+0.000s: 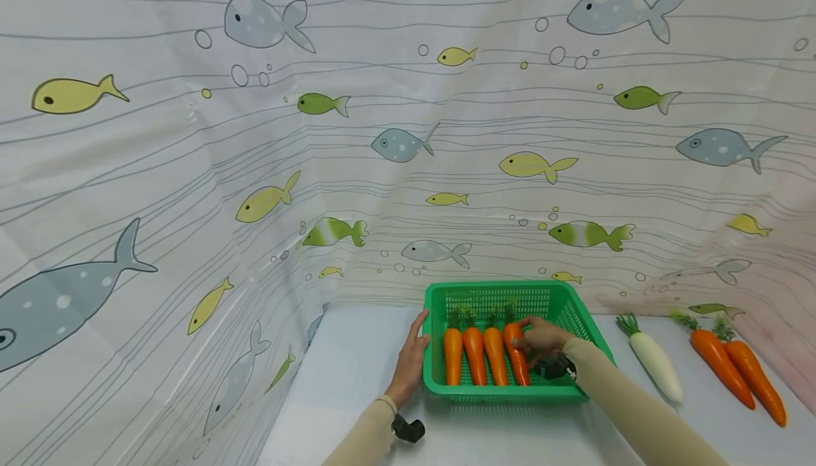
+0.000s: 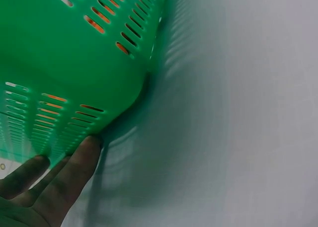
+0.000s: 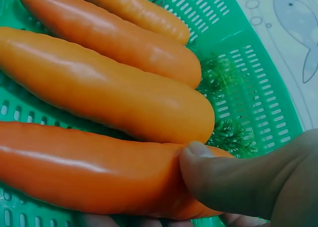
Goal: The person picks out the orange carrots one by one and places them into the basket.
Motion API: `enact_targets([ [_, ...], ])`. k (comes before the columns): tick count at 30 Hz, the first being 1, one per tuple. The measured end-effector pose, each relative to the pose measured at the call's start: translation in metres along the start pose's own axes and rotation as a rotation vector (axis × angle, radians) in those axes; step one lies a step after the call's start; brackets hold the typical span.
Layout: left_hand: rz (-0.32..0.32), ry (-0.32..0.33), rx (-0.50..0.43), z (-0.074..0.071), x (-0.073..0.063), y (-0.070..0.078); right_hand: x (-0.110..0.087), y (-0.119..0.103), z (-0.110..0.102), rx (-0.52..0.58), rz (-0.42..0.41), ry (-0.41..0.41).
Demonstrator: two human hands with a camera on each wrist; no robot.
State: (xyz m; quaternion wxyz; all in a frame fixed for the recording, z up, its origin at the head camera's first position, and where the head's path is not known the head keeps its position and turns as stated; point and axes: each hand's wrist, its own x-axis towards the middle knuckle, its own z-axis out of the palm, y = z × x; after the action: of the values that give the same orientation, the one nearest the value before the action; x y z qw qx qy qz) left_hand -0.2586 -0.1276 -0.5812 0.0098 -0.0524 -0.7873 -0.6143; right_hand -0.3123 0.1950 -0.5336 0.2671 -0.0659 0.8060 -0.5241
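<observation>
A green plastic basket (image 1: 503, 391) stands on the white table, several carrots lying side by side in its left part. My right hand (image 1: 542, 338) reaches into it and grips the rightmost carrot (image 1: 516, 360) near its leafy end. In the right wrist view the thumb (image 3: 213, 175) lies across the top of that carrot (image 3: 89, 167), with fingertips showing under it. The neighbouring carrot (image 3: 114, 93) lies right beside it. My left hand (image 1: 408, 363) rests against the basket's left wall, its fingers (image 2: 74, 175) extended and touching the slotted side (image 2: 74, 63).
To the right of the basket a white radish (image 1: 656, 367) with green leaves lies on the table. Farther right are two more carrots (image 1: 720, 367) side by side. A white sheet printed with fish (image 1: 436, 253) hangs behind and to the left of the table (image 1: 344, 353).
</observation>
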Motion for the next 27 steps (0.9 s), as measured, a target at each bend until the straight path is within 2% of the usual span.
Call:
enact_targets([
  [9,0.016,-0.002,-0.006,-0.0012,-0.0008,-0.0012,0.0026,-0.0023,0.0025,-0.009,0.019,0.028],
  [27,0.007,-0.01,-0.008,-0.0019,0.0009,-0.0032,0.0075,0.0013,0.0071,-0.042,0.028,0.076],
])
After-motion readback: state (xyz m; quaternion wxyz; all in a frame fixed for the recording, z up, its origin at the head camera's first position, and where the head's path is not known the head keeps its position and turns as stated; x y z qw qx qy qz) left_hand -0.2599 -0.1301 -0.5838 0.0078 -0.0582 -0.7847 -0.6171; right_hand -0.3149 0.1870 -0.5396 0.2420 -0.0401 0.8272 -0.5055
